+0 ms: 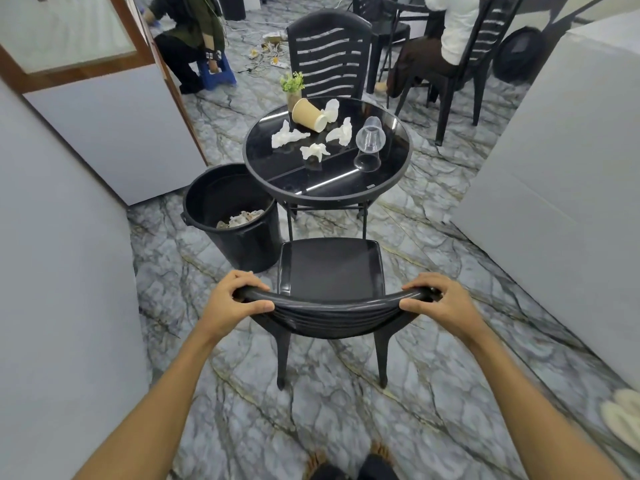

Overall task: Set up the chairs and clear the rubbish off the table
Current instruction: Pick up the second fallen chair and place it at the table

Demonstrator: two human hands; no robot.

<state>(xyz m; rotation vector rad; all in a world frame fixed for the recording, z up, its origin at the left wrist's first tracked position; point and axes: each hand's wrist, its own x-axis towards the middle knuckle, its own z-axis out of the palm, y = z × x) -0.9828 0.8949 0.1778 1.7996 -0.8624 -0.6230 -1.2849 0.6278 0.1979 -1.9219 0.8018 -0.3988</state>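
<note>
Both arms reach forward: the left hand [232,299] and right hand [441,299] clamp the black plastic chair's [331,271] curved backrest, at six o'clock of the round black glass table [327,181].

I count four crumpled tissues [288,136] on the table [325,188], one paper cup [309,115], two clear plastic cups [370,135], one small plant [293,85], and one bin [232,216] (tissues inside uncountable)
</note>
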